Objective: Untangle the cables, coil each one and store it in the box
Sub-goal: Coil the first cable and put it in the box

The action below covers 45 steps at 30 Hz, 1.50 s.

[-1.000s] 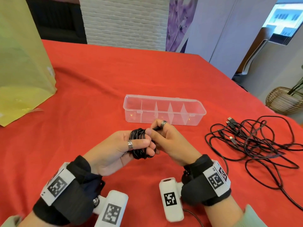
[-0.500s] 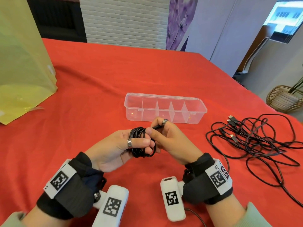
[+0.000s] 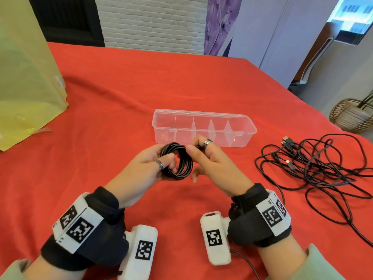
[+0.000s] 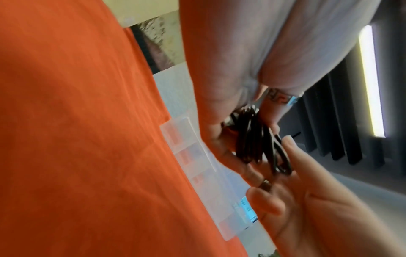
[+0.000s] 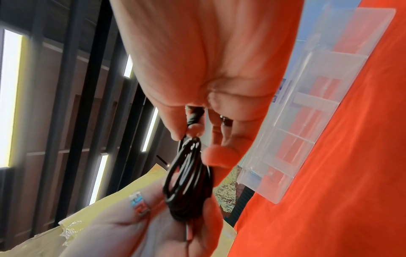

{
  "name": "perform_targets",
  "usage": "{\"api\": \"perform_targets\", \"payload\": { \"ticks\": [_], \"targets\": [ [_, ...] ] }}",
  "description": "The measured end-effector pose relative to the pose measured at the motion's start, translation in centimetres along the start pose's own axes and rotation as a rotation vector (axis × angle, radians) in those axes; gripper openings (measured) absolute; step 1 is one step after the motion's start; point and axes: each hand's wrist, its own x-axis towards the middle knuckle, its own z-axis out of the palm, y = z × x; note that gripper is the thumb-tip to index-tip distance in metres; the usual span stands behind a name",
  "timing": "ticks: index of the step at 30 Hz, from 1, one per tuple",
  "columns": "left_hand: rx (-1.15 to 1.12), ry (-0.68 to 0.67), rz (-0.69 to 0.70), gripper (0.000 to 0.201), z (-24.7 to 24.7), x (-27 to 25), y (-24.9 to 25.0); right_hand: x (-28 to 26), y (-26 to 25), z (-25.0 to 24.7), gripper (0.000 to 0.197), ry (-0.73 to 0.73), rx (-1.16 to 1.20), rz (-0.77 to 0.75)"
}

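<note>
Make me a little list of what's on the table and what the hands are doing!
left hand: holds the coil
right hand: pinches the coil's loose end
coil: black cable wound in loops, held above the cloth
box: clear, open, dividers inside, no cable in it, just behind the hands
tangle: loose black cables on the cloth, to the right
bag: yellow, far left
cloth: red, covers the table

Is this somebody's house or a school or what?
Probably a room in a home or office. There's a table with a red tablecloth, a white brick wall and a wicker basket holding a plant.
</note>
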Motion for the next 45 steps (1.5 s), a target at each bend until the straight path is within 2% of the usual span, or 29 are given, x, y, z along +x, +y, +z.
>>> {"api": "perform_targets", "payload": {
  "ticks": [3, 5, 9, 13, 18, 24, 27, 29, 32, 36, 38, 40, 43, 45],
  "targets": [
    [0.143, 0.14, 0.054, 0.013, -0.1, 0.3, -0.6, -0.2, -0.4, 0.0, 0.018, -0.015, -0.056, -0.006],
    [0.191, 0.15, 0.082, 0.017, -0.3, 0.3, -0.5, -0.3, -0.7, -0.1, 0.018, 0.008, -0.13, -0.021],
    [0.3, 0.072, 0.081, 0.024, -0.9, 0.4, -0.3, -0.2, -1.2, -0.3, 0.012, 0.156, -0.413, -0.145],
    [0.358, -0.09, 0.061, 0.025, -0.5, 0.1, -0.2, -0.3, -1.9, -0.5, 0.008, 0.259, -0.536, -0.293],
    [0.324, -0.226, 0.058, 0.028, -0.3, -0.7, 0.6, -0.1, -2.3, -0.5, 0.013, 0.29, -0.566, -0.299],
    [0.292, -0.283, 0.025, 0.017, -0.2, -1.1, 0.8, 0.3, -3.2, -0.3, 0.018, 0.281, -0.57, -0.343],
    [0.317, -0.354, 0.018, 0.014, -0.2, -1.2, 0.5, 0.5, -3.6, -0.4, 0.018, 0.34, -0.612, -0.416],
    [0.339, -0.341, 0.059, 0.009, 0.2, -1.4, 0.5, 0.7, -3.5, -1.0, 0.018, 0.363, -0.641, -0.427],
    [0.31, -0.247, 0.14, 0.008, 0.6, -1.5, 1.0, 0.5, -2.7, -2.1, 0.019, 0.303, -0.694, -0.343],
    [0.262, -0.175, 0.166, 0.011, 0.7, -1.5, 1.3, -0.3, -1.6, -1.9, 0.023, 0.069, -0.826, -0.234],
    [0.263, -0.16, 0.177, 0.011, 0.9, -1.5, 1.3, -0.3, -1.6, -1.2, 0.018, 0.06, -0.815, -0.166],
    [0.252, -0.113, 0.186, 0.011, 1.0, -1.5, 1.3, -0.2, -2.1, -0.4, 0.013, 0.069, -0.65, -0.04],
    [0.222, -0.082, 0.187, 0.034, 0.6, -1.5, 1.7, -0.3, -2.7, 0.2, 0.013, 0.041, -0.229, 0.14],
    [0.247, -0.124, 0.185, 0.03, 0.6, -1.6, 1.9, -0.5, -2.6, 0.4, 0.012, 0.011, 0.0, 0.246]
  ]
}}
